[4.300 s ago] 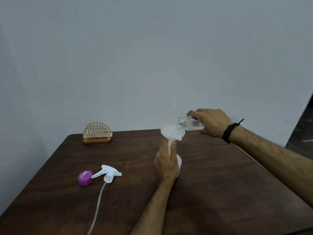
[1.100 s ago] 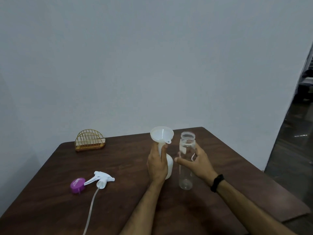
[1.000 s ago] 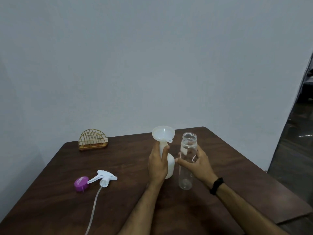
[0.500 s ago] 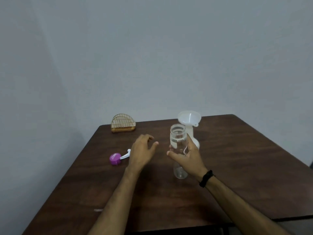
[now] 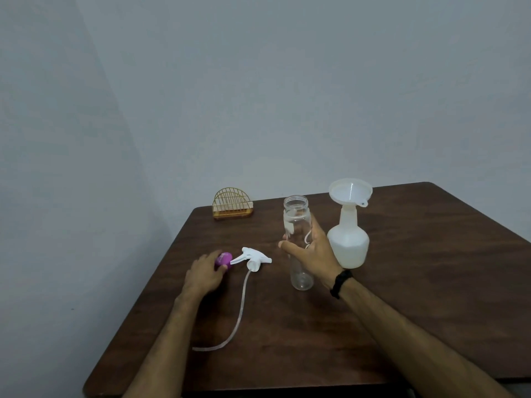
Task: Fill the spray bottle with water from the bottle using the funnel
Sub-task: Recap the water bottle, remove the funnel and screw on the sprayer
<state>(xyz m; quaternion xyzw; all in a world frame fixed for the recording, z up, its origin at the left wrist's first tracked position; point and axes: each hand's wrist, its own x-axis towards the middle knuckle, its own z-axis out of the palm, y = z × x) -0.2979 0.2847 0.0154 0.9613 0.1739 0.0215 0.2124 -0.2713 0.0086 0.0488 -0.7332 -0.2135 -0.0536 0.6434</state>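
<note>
One white spray bottle (image 5: 348, 245) stands upright on the right part of the table (image 5: 431, 268), and one white funnel (image 5: 350, 191) sits in its neck; how much is inside the opaque body I cannot tell. Just left of it stands one clear bottle (image 5: 297, 214), open at the top and looking empty, with the right hand (image 5: 311, 251) curled around its middle. Further left, the left hand (image 5: 204, 273) grips one purple cap (image 5: 224, 259), beside one white spray head (image 5: 253, 259) with its tube. One golden wire holder (image 5: 232, 203) stands at the far edge.
</note>
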